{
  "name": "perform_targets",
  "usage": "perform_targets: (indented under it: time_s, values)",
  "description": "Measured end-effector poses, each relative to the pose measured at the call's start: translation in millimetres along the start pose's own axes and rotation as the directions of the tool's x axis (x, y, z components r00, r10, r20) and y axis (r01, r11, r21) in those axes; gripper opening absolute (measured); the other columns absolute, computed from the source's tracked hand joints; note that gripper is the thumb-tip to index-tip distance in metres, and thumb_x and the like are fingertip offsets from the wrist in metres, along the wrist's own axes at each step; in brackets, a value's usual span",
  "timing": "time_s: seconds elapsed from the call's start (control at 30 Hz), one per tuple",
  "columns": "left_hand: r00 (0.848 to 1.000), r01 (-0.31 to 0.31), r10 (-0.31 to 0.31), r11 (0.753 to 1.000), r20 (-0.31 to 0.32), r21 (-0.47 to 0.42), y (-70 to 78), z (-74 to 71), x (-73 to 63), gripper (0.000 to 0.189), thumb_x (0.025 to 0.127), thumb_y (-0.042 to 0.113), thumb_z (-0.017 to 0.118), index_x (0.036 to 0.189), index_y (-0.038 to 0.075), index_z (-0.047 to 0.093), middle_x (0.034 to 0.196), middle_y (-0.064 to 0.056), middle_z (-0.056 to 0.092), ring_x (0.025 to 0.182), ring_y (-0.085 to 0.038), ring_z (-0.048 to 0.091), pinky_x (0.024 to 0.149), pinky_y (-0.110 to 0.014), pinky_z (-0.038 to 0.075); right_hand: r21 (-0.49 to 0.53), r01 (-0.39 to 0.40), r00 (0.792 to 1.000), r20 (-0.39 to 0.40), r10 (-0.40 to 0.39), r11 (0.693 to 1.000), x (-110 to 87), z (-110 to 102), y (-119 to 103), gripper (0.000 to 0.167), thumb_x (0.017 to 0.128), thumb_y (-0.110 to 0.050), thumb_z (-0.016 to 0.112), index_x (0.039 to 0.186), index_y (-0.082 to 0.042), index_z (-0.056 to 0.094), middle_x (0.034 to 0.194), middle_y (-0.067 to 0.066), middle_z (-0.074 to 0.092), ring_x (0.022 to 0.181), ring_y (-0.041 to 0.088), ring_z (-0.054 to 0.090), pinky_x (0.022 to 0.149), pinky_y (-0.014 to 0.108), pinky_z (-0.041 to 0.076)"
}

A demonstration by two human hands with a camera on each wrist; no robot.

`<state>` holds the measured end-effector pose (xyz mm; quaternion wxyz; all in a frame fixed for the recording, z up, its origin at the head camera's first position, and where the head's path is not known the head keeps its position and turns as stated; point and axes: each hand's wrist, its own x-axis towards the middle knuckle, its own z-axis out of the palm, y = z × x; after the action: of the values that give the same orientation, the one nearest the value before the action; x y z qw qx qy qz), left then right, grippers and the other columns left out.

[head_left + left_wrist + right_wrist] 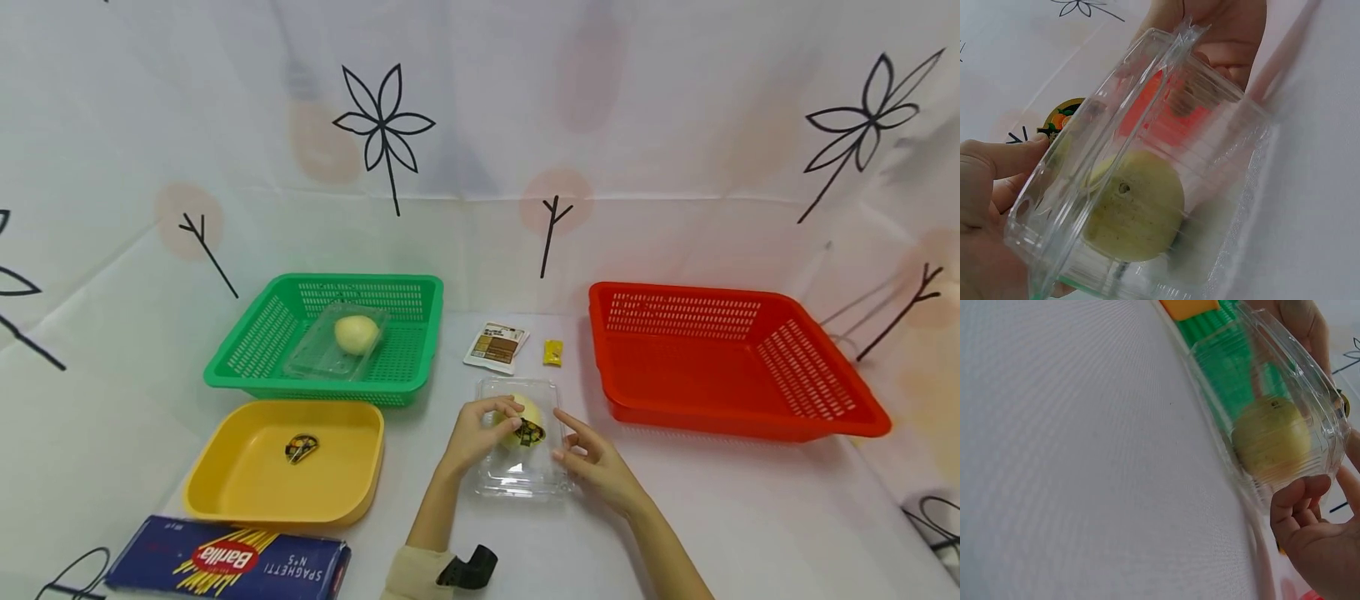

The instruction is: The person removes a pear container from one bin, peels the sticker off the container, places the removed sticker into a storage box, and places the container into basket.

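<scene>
A clear plastic clamshell box (517, 479) lies closed in front of me, with a round pale-yellow fruit (1138, 209) inside. Above its lid, my left hand (480, 429) pinches a small black-and-gold sticker (531, 433) between thumb and finger. Oranges are printed on the sticker (1063, 119), as the left wrist view shows. My right hand (596, 467) is at the box's right side, its fingertips touching the edge. In the right wrist view, the fingers of that right hand (1319, 531) are partly bent beside the box. The sticker partly covers the fruit in the head view.
A green basket (247, 387) at back left holds another boxed fruit (357, 334). Before it, a yellow tray (225, 492) holds another sticker (302, 448). A spaghetti box (225, 558) lies nearer. Two packets (497, 347) lie behind my hands; a red basket (675, 375) stands right.
</scene>
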<state>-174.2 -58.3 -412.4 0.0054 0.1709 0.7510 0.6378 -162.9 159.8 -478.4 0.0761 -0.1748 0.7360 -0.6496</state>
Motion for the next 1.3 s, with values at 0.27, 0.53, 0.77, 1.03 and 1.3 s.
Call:
perform_targets:
  time_s: [0.27, 0.53, 0.77, 1.03, 1.3]
  values:
    - [0.998, 0.037, -0.037, 0.999, -0.047, 0.004, -1.5, 4.7, -0.6, 0.007, 0.082, -0.007, 0.060, 0.084, -0.014, 0.061, 0.099, -0.026, 0.065, 0.112, -0.040, 0.055, 0.104, -0.053, 0.031, 0.007, -0.016, 1.000, -0.007, 0.016, 1.000, 0.5, 1, 0, 0.062, 0.089, -0.004, 0.061, 0.142, 0.005, 0.032, 0.092, 0.014, 0.048, 0.062, 0.008, 0.046, 0.050, 0.019, 0.039]
    - [0.998, 0.041, -0.045, 0.996, -0.045, -0.079, -35.7, 5.1, 8.3, 0.009, 0.082, -0.003, 0.064, 0.084, -0.012, 0.062, 0.100, -0.021, 0.066, 0.114, -0.033, 0.054, 0.106, -0.051, 0.028, 0.013, -0.001, 1.000, -0.006, 0.001, 1.000, 0.7, 1, 0, 0.062, 0.088, -0.003, 0.061, 0.141, 0.007, 0.031, 0.092, 0.014, 0.048, 0.064, 0.007, 0.047, 0.052, 0.019, 0.039]
    - [0.999, 0.018, -0.022, 0.993, -0.040, -0.114, -41.1, 2.8, 8.6, 0.013, 0.084, 0.001, 0.064, 0.084, -0.012, 0.061, 0.099, -0.023, 0.066, 0.112, -0.032, 0.055, 0.105, -0.050, 0.030, 0.005, 0.007, 1.000, -0.012, -0.007, 1.000, 1.6, 1, 0, 0.061, 0.088, -0.003, 0.061, 0.141, 0.008, 0.032, 0.091, 0.014, 0.048, 0.066, 0.008, 0.048, 0.053, 0.019, 0.041]
    - [0.996, 0.063, -0.072, 0.985, -0.054, -0.162, -41.2, 0.7, 6.7, 0.016, 0.086, 0.003, 0.064, 0.086, -0.013, 0.061, 0.104, -0.021, 0.064, 0.108, -0.027, 0.056, 0.105, -0.051, 0.029, 0.034, -0.017, 1.000, -0.020, 0.017, 0.999, 1.3, 1, 3, 0.061, 0.088, -0.002, 0.061, 0.141, 0.006, 0.032, 0.092, 0.013, 0.048, 0.066, 0.007, 0.048, 0.053, 0.018, 0.040]
    - [0.997, 0.045, -0.055, 0.984, -0.054, -0.175, -41.4, 0.4, 6.3, 0.018, 0.088, 0.003, 0.061, 0.089, -0.015, 0.057, 0.105, -0.025, 0.063, 0.114, -0.035, 0.054, 0.106, -0.051, 0.030, 0.037, 0.010, 1.000, -0.020, -0.010, 0.999, 0.5, 1, 4, 0.061, 0.088, -0.001, 0.061, 0.140, 0.008, 0.031, 0.092, 0.013, 0.048, 0.067, 0.007, 0.049, 0.054, 0.017, 0.041]
